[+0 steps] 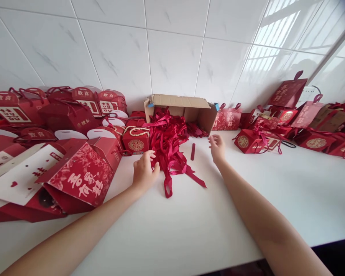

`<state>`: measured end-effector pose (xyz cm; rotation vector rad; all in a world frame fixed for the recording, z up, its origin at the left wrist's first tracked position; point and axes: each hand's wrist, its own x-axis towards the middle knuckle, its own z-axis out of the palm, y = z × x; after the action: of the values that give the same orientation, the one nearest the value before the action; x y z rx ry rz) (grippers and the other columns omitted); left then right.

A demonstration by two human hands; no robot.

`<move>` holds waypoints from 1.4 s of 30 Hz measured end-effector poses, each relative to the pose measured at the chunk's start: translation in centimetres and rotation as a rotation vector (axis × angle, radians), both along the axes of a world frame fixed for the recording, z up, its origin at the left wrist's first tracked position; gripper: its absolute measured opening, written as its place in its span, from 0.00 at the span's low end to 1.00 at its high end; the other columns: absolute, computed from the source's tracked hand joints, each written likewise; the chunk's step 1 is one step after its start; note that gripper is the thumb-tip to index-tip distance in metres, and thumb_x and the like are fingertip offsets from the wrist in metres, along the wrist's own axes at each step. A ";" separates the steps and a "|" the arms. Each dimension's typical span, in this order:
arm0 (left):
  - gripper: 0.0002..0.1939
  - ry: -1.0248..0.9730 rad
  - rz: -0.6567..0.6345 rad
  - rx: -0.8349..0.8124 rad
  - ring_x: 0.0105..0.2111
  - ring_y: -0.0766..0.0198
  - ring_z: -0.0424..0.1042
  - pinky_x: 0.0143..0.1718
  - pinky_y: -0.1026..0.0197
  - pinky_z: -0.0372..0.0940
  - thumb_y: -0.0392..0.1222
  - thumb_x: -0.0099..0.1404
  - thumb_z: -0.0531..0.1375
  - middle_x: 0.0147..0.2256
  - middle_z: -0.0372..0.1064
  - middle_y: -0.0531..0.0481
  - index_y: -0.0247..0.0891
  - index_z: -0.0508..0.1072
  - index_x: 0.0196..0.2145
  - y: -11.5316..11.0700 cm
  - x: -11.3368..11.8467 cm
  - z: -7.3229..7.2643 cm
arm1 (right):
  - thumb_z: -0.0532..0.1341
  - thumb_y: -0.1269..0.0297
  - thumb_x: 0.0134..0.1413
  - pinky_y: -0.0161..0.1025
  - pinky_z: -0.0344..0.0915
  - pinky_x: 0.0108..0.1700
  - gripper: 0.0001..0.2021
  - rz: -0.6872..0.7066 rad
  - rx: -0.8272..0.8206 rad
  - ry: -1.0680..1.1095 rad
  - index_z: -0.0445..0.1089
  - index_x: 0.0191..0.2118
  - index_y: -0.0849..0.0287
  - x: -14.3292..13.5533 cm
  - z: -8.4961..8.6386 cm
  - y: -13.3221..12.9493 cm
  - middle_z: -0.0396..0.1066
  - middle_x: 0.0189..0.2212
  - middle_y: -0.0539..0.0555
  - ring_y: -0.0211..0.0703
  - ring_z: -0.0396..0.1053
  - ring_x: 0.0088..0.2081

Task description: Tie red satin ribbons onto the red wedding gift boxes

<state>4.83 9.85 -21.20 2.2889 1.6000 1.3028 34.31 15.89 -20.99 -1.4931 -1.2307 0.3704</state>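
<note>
A heap of dark red ribbons [169, 142] spills from a cardboard box [181, 101] lying on its side against the wall. My left hand [145, 170] is at the heap's left edge, thumb apart from loosely bent fingers, with nothing seen in it; whether it touches a ribbon I cannot tell. Close to the box's front right corner is my right hand [217, 148], its fingers half bent and apart, also without anything visible in it. Between the ribbons and that hand, a short red strip [193, 151] lies on the white table [172, 230].
Many red gift boxes [79, 178] crowd the left side, and a small one with a gold rope handle [136, 140] stands beside the ribbons. More red boxes [251, 141] are grouped at the right. A tiled wall [175, 57] rises behind the table.
</note>
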 end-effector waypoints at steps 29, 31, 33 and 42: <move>0.15 0.027 -0.036 -0.057 0.30 0.60 0.73 0.47 0.49 0.51 0.32 0.58 0.54 0.29 0.73 0.56 0.43 0.60 0.43 -1.0 0.0 0.6 | 0.58 0.61 0.63 0.47 0.69 0.46 0.14 0.014 -0.480 -0.890 0.66 0.51 0.59 -5.4 -0.3 -2.2 0.67 0.50 0.57 0.45 0.69 0.46; 0.15 0.026 -0.045 -0.052 0.30 0.60 0.73 0.48 0.48 0.51 0.31 0.58 0.54 0.30 0.73 0.56 0.42 0.60 0.43 -1.1 0.0 0.6 | 0.58 0.61 0.63 0.47 0.69 0.46 0.14 0.025 -0.468 -0.878 0.66 0.51 0.59 -5.6 -0.4 -2.3 0.67 0.50 0.57 0.45 0.69 0.46; 0.15 0.019 -0.061 -0.045 0.30 0.60 0.73 0.48 0.48 0.51 0.31 0.58 0.54 0.30 0.73 0.56 0.42 0.60 0.43 -1.1 0.0 0.5 | 0.58 0.61 0.62 0.48 0.69 0.47 0.14 0.041 -0.454 -0.860 0.66 0.51 0.60 -5.6 -0.4 -2.3 0.67 0.49 0.57 0.45 0.69 0.46; 0.20 -0.158 -0.101 -0.069 0.30 0.61 0.73 0.47 0.47 0.57 0.28 0.56 0.53 0.31 0.72 0.55 0.42 0.57 0.46 -0.6 -0.2 0.0 | 0.58 0.61 0.62 0.48 0.69 0.47 0.14 0.148 -0.335 -0.598 0.66 0.51 0.60 -4.9 -0.5 -2.0 0.67 0.49 0.57 0.46 0.69 0.46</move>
<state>4.66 9.28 -21.23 2.1375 1.4367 1.3456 29.44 13.88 -21.52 -1.8823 -1.8257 0.2383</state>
